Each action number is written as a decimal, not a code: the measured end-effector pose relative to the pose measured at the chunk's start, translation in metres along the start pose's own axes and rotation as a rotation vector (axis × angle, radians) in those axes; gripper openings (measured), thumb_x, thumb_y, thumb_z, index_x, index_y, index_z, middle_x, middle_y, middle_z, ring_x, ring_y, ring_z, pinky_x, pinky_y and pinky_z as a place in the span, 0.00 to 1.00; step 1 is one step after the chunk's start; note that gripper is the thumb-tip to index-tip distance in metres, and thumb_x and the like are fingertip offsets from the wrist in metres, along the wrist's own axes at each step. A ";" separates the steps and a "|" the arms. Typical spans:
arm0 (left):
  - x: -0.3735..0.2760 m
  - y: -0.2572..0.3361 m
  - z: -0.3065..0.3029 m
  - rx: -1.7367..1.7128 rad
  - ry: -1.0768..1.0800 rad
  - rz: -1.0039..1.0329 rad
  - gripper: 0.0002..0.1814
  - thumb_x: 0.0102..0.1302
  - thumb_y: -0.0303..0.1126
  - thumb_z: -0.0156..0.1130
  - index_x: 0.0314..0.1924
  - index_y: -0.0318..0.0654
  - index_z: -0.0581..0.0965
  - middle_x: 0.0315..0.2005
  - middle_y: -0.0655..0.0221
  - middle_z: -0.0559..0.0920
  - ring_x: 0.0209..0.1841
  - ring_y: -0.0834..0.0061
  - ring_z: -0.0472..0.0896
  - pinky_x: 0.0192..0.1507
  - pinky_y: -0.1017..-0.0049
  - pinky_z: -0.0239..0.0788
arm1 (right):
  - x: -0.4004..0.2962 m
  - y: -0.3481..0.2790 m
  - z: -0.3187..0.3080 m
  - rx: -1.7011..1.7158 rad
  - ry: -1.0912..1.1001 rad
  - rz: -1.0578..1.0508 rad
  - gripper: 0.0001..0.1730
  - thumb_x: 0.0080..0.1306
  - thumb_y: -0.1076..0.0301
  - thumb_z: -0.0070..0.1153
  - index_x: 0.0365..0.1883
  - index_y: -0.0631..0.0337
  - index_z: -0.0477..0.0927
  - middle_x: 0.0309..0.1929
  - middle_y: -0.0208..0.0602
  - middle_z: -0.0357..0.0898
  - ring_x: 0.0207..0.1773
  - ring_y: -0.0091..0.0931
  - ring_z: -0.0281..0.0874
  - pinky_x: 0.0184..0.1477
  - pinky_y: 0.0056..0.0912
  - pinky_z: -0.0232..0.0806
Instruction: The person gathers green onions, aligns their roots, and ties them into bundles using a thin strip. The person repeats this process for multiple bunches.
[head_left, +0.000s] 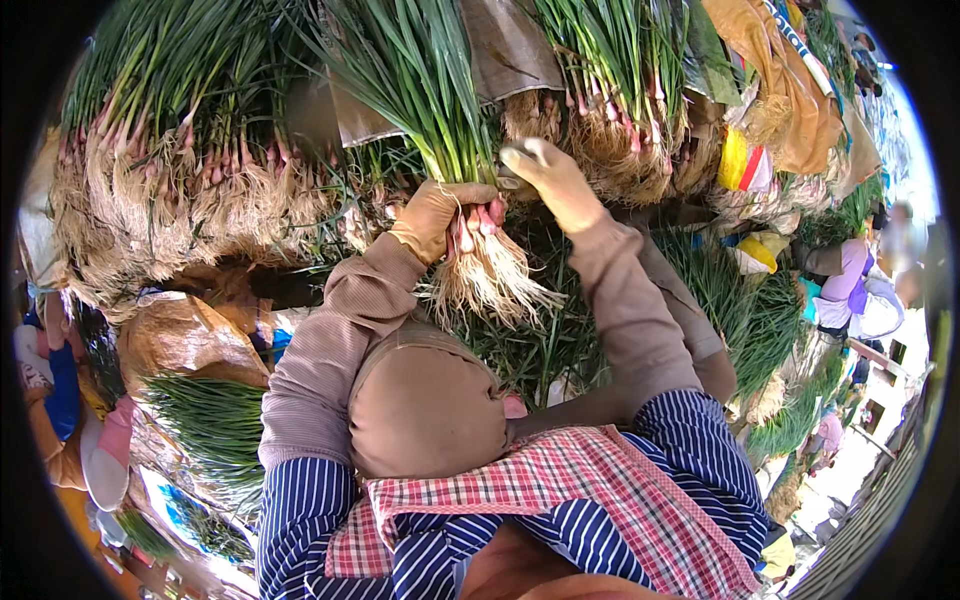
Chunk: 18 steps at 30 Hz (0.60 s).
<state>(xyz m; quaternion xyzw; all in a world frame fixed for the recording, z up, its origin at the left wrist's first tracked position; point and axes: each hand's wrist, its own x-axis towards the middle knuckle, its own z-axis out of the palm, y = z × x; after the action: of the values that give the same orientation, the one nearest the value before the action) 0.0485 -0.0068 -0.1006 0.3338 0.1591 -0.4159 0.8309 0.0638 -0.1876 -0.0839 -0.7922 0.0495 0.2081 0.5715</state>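
Note:
A bunch of green garlic plants (450, 142), with pink bulbs and pale hanging roots, stands upright in my gloved left hand (439, 214), whose thumb lies across the stems just above the bulbs. My gloved right hand (551, 176) is raised just right of the bunch, its fingers bent near the stems; whether it pinches a thin strand there is not clear. A wide row of similar garlic plants (187, 157) lies at the upper left, roots towards me. Another heap of garlic plants (622, 112) lies at the upper right, beyond my right hand.
Loose green leaves (547, 337) lie beneath the bunch. A brown sack (187, 337) is at the left, above more green plants (210, 427). Orange sacking (795, 97) lies at the upper right. Other people sit at the far left and the right, one in light purple clothing (862, 292).

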 end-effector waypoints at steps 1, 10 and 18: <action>0.000 -0.003 -0.001 0.021 0.009 0.008 0.05 0.57 0.23 0.55 0.31 0.26 0.76 0.20 0.61 0.80 0.18 0.77 0.78 0.23 0.83 0.71 | 0.010 -0.003 0.014 -0.032 0.063 -0.003 0.27 0.56 0.47 0.57 0.40 0.64 0.74 0.30 0.35 0.78 0.36 0.24 0.75 0.43 0.25 0.67; 0.003 -0.006 -0.003 0.132 0.150 0.101 0.06 0.53 0.24 0.57 0.22 0.29 0.77 0.15 0.63 0.78 0.14 0.79 0.74 0.17 0.84 0.64 | 0.008 0.003 0.045 0.827 0.352 0.063 0.09 0.64 0.69 0.47 0.34 0.68 0.74 0.30 0.38 0.77 0.32 0.26 0.75 0.32 0.27 0.68; -0.007 -0.004 0.011 0.107 0.047 0.124 0.05 0.52 0.22 0.57 0.30 0.28 0.76 0.17 0.62 0.78 0.17 0.76 0.77 0.20 0.82 0.70 | 0.020 -0.021 0.038 0.979 0.148 0.285 0.12 0.68 0.60 0.39 0.32 0.58 0.70 0.11 0.17 0.54 0.11 0.15 0.43 0.14 0.19 0.39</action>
<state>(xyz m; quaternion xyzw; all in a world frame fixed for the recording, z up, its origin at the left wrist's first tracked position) 0.0409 -0.0123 -0.0911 0.3967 0.1349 -0.3639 0.8319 0.0784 -0.1424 -0.0828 -0.4299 0.2890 0.1798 0.8363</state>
